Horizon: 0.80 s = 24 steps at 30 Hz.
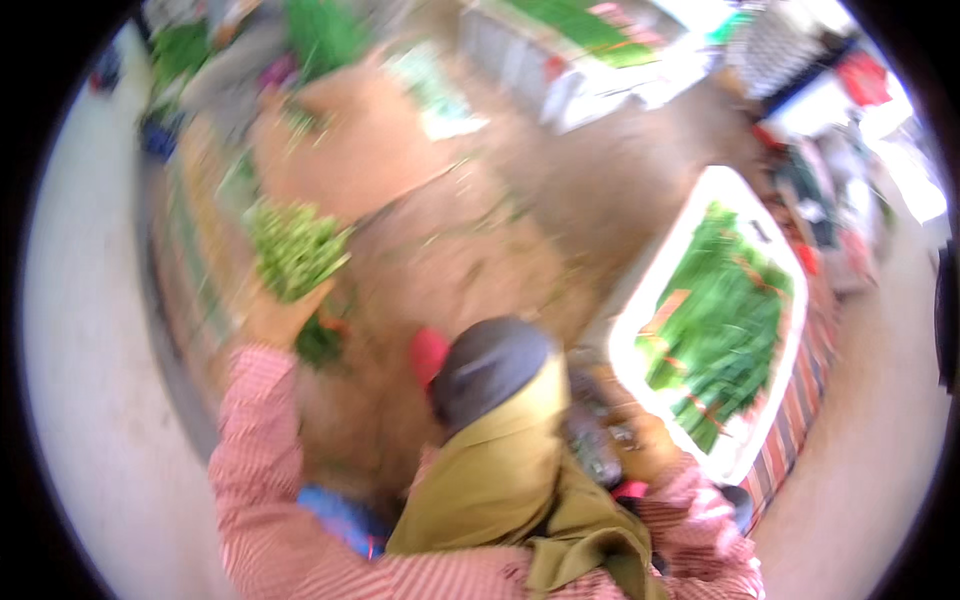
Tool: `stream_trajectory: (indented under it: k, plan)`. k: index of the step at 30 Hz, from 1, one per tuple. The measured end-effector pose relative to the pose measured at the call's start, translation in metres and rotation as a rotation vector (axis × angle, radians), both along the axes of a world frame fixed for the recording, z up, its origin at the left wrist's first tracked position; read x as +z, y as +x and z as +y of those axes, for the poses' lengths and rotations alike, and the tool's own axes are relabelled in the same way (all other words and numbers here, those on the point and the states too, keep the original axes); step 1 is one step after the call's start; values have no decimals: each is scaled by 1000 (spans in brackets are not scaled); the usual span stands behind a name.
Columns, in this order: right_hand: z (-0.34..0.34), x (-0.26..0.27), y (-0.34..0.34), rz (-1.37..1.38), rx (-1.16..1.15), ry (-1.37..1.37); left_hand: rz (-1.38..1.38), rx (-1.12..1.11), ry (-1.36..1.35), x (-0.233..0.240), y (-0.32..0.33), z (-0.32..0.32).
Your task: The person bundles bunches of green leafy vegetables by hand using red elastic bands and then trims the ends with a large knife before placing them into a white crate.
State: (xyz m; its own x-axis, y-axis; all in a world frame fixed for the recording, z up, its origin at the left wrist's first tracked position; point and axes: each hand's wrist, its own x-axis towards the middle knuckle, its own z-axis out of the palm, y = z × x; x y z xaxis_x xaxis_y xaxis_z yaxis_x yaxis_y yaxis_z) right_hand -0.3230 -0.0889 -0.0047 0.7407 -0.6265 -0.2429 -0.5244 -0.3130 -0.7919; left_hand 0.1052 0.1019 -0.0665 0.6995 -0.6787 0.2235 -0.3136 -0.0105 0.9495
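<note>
My left hand grips a bunch of green leafy vegetables with the pale cut stalk ends facing up. Dark leaves and an orange band show below that hand. My right hand is beside the near end of a white crate, close to its rim. Blur hides its fingers, so I cannot tell whether it grips the rim. A dark, shiny object lies just left of that hand. Long, thin green vegetables fill the crate in bundles tied with orange bands.
Scattered green scraps lie on the brown floor. Another white box with greens stands at the far side. A striped mat runs under the crate. Bags and bundles crowd the right. A pale wall bounds the left.
</note>
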Motion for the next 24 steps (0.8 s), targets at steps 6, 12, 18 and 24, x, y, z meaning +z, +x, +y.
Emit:
stream_trajectory:
  k: [6, 12, 18, 24]
  plan:
    - [59, -59, 3, 258, 155, -394, -382, -103, -177, 161, -85, -39]
    - [19, 25, 60, -327, -208, -733, -926, -87, -116, 306, -171, 7]
    - [10, 10, 41, -731, -172, -308, -1217, -549, 28, 300, -282, 23]
    - [27, -68, -84, -523, -454, 529, -835, -496, 414, 77, -311, 16]
